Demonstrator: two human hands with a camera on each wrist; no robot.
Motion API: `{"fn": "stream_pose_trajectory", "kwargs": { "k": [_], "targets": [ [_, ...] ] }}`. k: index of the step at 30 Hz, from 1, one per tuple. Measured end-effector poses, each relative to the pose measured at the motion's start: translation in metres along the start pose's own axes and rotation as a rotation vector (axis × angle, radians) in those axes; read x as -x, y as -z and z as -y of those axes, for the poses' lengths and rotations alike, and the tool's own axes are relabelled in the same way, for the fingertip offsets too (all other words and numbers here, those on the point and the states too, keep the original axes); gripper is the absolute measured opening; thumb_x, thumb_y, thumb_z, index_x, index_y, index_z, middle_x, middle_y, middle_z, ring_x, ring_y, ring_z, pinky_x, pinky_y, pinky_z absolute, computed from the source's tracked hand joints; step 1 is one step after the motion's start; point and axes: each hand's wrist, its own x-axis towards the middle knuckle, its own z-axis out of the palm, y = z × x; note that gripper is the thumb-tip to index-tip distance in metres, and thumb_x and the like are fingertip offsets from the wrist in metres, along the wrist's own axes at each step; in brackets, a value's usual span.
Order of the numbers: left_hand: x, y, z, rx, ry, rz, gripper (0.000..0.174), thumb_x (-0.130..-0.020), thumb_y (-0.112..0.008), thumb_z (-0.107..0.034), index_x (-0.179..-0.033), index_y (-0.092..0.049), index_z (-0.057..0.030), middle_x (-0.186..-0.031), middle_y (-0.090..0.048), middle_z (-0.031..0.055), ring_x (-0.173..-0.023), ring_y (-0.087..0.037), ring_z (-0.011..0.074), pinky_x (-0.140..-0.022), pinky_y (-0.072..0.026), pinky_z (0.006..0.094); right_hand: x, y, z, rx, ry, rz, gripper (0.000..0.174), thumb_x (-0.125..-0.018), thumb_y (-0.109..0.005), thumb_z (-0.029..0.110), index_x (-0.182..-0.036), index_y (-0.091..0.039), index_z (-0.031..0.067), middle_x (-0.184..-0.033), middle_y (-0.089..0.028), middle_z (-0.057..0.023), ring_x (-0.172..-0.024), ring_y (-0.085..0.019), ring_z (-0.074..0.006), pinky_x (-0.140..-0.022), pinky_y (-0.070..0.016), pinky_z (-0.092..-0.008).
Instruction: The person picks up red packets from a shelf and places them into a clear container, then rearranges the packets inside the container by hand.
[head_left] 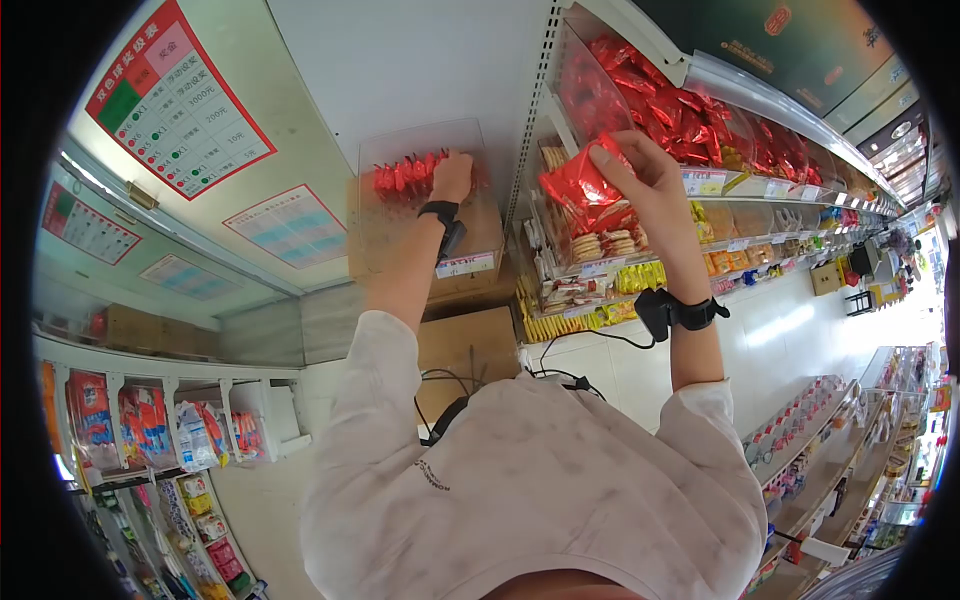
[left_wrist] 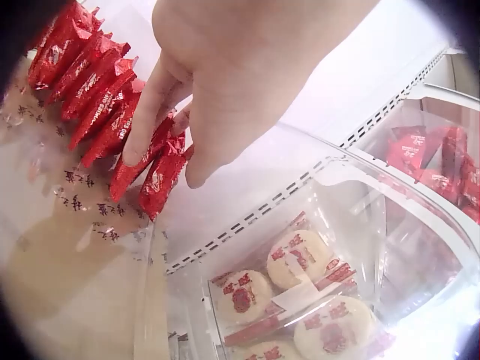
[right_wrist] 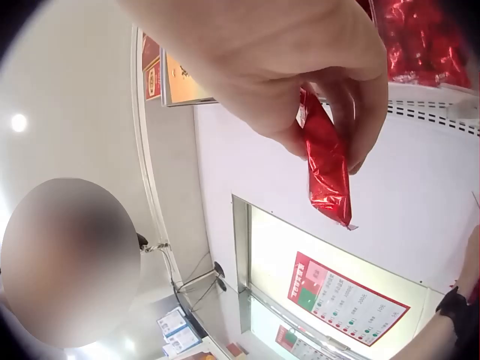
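Pale shirt [head_left: 540, 480]: worn by the person, nearest the head camera, filling the lower middle of that view.
Held red packet [head_left: 582, 192]: shiny, pinched in the right hand, in front of the clear shelf bins of red packets [head_left: 665, 105].
Right hand [head_left: 655, 190]: fingers bent, closed on the packet against the thumb; the packet is gripped between the fingertips and hangs below them in the right wrist view.
Right arm [head_left: 695, 270]: raised forward, black strap at the wrist.
Row of red packets [head_left: 405, 180]: lined up side by side in a clear bin [head_left: 420, 127], above a cardboard box [head_left: 478, 238].
Left hand [head_left: 453, 177]: fingers bent and thumb lowered around the end packets, which are held between them.
Left arm [head_left: 410, 265]: stretched forward, hand reaching down into the bin.
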Motion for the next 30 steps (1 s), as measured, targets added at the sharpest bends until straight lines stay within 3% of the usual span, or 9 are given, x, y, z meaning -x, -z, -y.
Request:
{"fn": "stream_pose_trajectory", "kwargs": {
  "k": [9, 14, 17, 18, 21, 22, 25, 28, 30],
  "targets": [
    [0.004, -0.016, 0.009, 0.206, -0.001, -0.093, 0.014, -0.080, -0.062, -0.003, -0.093, -0.063, -0.0007, -0.113, -0.055, 0.0298, -0.091, -0.064, 0.0498, -0.079, -0.0531, 0.0571, -0.009, -0.015, -0.016, -0.042, -0.034, 0.031, 0.030, -0.094, -0.073, 0.013, -0.119, -0.062, 0.0005, -0.095, -0.070, -0.0030, -0.087, -0.062, -0.0052, -0.075, -0.0477, -0.0211],
    [0.008, -0.005, -0.001, 0.264, 0.072, -0.092, 0.015, -0.076, -0.062, 0.000, -0.091, -0.063, -0.0003, -0.113, -0.056, 0.0294, -0.092, -0.062, 0.0495, -0.081, -0.0517, 0.0560, -0.046, -0.042, -0.070, 0.101, 0.131, 0.002, 0.029, -0.095, -0.070, 0.013, -0.120, -0.062, 0.0007, -0.095, -0.070, -0.0042, -0.088, -0.063, -0.0073, -0.074, -0.0496, -0.0244],
    [0.002, -0.026, 0.016, 0.285, 0.036, -0.146, 0.013, -0.075, -0.062, 0.000, -0.088, -0.064, -0.0011, -0.103, -0.060, 0.0269, -0.094, -0.060, 0.0475, -0.081, -0.0503, 0.0548, -0.085, -0.069, -0.094, 0.246, 0.367, -0.088, 0.027, -0.097, -0.067, 0.018, -0.116, -0.061, -0.0003, -0.097, -0.071, -0.0105, -0.089, -0.067, -0.0146, -0.076, -0.0517, -0.0294],
    [0.002, -0.028, 0.014, 0.292, 0.055, -0.169, 0.012, -0.076, -0.061, 0.000, -0.088, -0.064, -0.0012, -0.100, -0.061, 0.0265, -0.095, -0.060, 0.0470, -0.081, -0.0500, 0.0546, -0.097, -0.076, -0.107, 0.308, 0.381, -0.088, 0.026, -0.097, -0.065, 0.020, -0.111, -0.060, -0.0018, -0.097, -0.071, -0.0167, -0.091, -0.070, -0.0249, -0.077, -0.0533, -0.0351],
    [-0.003, -0.043, 0.018, 0.333, 0.018, -0.271, 0.009, -0.077, -0.061, -0.001, -0.085, -0.064, -0.0005, -0.093, -0.061, 0.0265, -0.095, -0.058, 0.0459, -0.081, -0.0493, 0.0539, -0.118, -0.101, -0.116, 0.453, 0.177, -0.031, 0.024, -0.097, -0.065, 0.020, -0.108, -0.061, -0.0010, -0.093, -0.070, -0.0181, -0.092, -0.070, -0.0334, -0.076, -0.0535, -0.0373],
    [-0.003, -0.050, 0.020, 0.352, -0.007, -0.310, 0.007, -0.077, -0.061, -0.001, -0.084, -0.063, -0.0002, -0.090, -0.061, 0.0267, -0.095, -0.058, 0.0457, -0.081, -0.0490, 0.0537, -0.125, -0.107, -0.119, 0.495, 0.111, 0.021, 0.024, -0.094, -0.067, 0.020, -0.106, -0.062, 0.0004, -0.090, -0.070, -0.0186, -0.089, -0.069, -0.0388, -0.074, -0.0534, -0.0428],
    [0.002, -0.041, 0.016, 0.386, 0.044, -0.281, 0.008, -0.078, -0.060, -0.003, -0.084, -0.064, 0.0001, -0.091, -0.062, 0.0268, -0.094, -0.057, 0.0452, -0.080, -0.0485, 0.0531, -0.153, -0.118, -0.159, 0.789, 0.280, 0.225, 0.024, -0.090, -0.070, 0.020, -0.102, -0.063, 0.0006, -0.092, -0.070, -0.0206, -0.087, -0.068, -0.0414, -0.074, -0.0532, -0.0482],
    [0.007, -0.019, 0.007, 0.458, 0.100, -0.235, 0.010, -0.078, -0.061, -0.004, -0.085, -0.065, 0.0006, -0.091, -0.063, 0.0255, -0.098, -0.055, 0.0446, -0.082, -0.0481, 0.0526, -0.174, -0.127, -0.195, 0.898, 0.372, 0.316, 0.028, -0.081, -0.076, 0.019, -0.094, -0.068, -0.0043, -0.090, -0.071, -0.0245, -0.086, -0.069, -0.0411, -0.075, -0.0545, -0.0465],
    [0.003, -0.022, 0.009, 0.451, 0.134, -0.238, 0.010, -0.078, -0.061, -0.004, -0.085, -0.066, 0.0008, -0.092, -0.063, 0.0249, -0.098, -0.055, 0.0451, -0.082, -0.0485, 0.0523, -0.187, -0.135, -0.210, 0.929, 0.261, 0.401, 0.022, -0.081, -0.072, 0.016, -0.092, -0.067, -0.0028, -0.089, -0.069, -0.0242, -0.090, -0.068, -0.0415, -0.079, -0.0545, -0.0486]
  ]
}}
